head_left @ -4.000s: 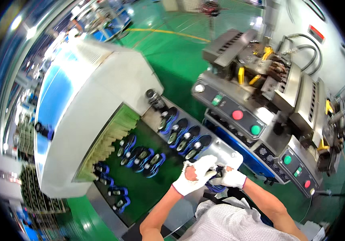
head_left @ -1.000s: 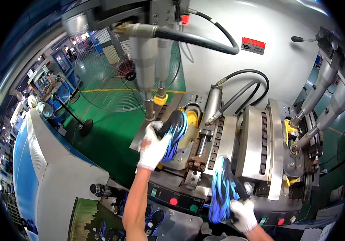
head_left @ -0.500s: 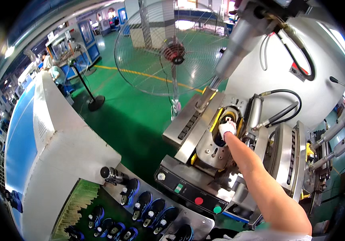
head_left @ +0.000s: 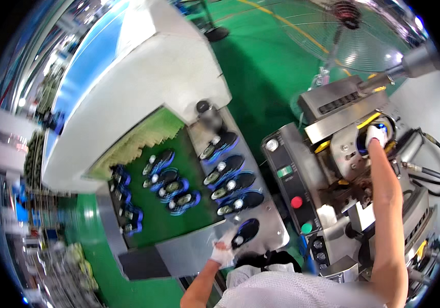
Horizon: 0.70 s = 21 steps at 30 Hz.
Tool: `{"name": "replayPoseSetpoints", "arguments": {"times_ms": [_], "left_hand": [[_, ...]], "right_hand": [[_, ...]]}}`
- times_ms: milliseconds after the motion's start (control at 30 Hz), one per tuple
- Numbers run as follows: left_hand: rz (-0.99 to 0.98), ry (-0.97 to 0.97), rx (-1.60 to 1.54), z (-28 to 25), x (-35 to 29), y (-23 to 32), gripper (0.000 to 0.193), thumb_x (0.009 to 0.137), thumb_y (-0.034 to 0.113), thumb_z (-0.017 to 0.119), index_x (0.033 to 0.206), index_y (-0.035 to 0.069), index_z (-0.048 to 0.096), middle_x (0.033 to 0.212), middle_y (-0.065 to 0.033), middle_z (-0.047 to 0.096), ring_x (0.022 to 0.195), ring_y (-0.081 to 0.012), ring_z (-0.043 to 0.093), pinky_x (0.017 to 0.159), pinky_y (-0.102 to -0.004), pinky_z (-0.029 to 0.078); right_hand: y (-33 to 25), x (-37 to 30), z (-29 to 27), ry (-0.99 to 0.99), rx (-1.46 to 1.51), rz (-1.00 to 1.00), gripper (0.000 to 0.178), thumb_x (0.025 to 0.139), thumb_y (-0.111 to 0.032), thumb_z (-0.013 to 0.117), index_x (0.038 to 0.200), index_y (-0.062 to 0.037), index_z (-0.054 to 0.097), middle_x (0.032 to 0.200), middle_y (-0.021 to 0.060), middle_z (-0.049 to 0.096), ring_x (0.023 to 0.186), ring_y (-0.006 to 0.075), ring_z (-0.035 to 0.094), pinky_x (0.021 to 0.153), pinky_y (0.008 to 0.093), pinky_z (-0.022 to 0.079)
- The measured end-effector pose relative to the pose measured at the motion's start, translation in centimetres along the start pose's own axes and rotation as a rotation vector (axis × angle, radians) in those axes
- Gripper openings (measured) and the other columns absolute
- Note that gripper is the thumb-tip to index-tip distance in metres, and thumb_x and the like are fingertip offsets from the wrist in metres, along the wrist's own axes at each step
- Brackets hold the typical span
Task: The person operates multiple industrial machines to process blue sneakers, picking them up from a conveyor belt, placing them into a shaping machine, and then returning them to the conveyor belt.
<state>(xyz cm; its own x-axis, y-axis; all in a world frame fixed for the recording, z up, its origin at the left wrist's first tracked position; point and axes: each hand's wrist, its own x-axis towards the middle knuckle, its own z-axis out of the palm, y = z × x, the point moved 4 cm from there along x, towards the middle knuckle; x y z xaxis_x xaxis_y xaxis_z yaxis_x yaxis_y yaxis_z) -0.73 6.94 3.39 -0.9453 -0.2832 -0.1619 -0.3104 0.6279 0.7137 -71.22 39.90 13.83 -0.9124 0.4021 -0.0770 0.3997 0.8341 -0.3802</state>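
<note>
A big white machine [head_left: 179, 77] stands by a metal press [head_left: 344, 149], with a steel desk [head_left: 274, 233] before it. On the desk, a dark shoe [head_left: 250, 229] lies just beside the left hand [head_left: 223, 252]; I can't tell its blurred fingers' grip. The right hand [head_left: 377, 136] reaches into the press's opening, its fingers hidden from me.

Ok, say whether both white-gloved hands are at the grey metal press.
No, the left hand is at the silver metal ledge, beside a dark shoe.

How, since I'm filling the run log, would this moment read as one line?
Left hand: beside nearest shoe, contact unclear | Right hand: at machine opening, grip unclear | Other shoes: on green belt, metal ledge
</note>
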Motion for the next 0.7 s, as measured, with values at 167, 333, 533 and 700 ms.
{"name": "replayPoseSetpoints", "arguments": {"times_ms": [167, 333, 533, 700], "left_hand": [[-0.099, -0.100, 0.003, 2.0, -0.1, -2.0, 0.072, 0.084, 0.041, 0.074, 0.143, 0.009, 0.048, 0.145, -0.0189, 0.055, 0.135, -0.0362, 0.052, 0.110, -0.0463, 0.043], [-0.002, -0.025, 0.166, -0.6, 1.5, -0.3, 0.071, 0.086, 0.038, 0.071, 0.147, 0.010, 0.046, 0.140, -0.0197, 0.059, 0.129, -0.0328, 0.059, 0.106, -0.0481, 0.046], [-0.014, -0.396, 0.052, 0.7, 7.9, -0.8, 0.074, 0.090, 0.042, 0.066, 0.148, 0.002, 0.042, 0.140, -0.0255, 0.057, 0.129, -0.0348, 0.058, 0.107, -0.0501, 0.045], [0.165, -0.108, -0.199, -8.1, 2.4, -1.9, 0.067, 0.095, 0.041, 0.065, 0.145, 0.001, 0.047, 0.143, -0.0250, 0.054, 0.135, -0.0361, 0.051, 0.114, -0.0444, 0.040]], "right_hand": [[-0.4, -1.0, -3.7, -0.327, 0.667, -0.124, 0.059, 0.084, -0.023, 0.073, 0.136, -0.0014, 0.056, 0.121, 0.0172, 0.068, 0.104, 0.0268, 0.065, 0.091, 0.0389, 0.051], [-4.2, -31.6, -12.1, -0.136, 0.668, -0.731, 0.072, 0.098, -0.025, 0.065, 0.156, 0.0027, 0.033, 0.156, 0.0228, 0.043, 0.143, 0.0301, 0.044, 0.117, 0.0373, 0.035], [11.8, -48.0, -0.3, 0.110, -0.466, -0.876, 0.093, 0.087, -0.025, 0.071, 0.159, 0.0048, 0.019, 0.167, 0.0271, 0.016, 0.155, 0.0414, 0.018, 0.126, 0.0485, 0.018], [13.1, -48.6, 0.1, -0.021, -0.611, -0.675, 0.104, 0.083, -0.043, 0.071, 0.159, 0.0056, 0.019, 0.166, 0.0279, 0.015, 0.153, 0.0419, 0.019, 0.125, 0.0487, 0.017]]}}
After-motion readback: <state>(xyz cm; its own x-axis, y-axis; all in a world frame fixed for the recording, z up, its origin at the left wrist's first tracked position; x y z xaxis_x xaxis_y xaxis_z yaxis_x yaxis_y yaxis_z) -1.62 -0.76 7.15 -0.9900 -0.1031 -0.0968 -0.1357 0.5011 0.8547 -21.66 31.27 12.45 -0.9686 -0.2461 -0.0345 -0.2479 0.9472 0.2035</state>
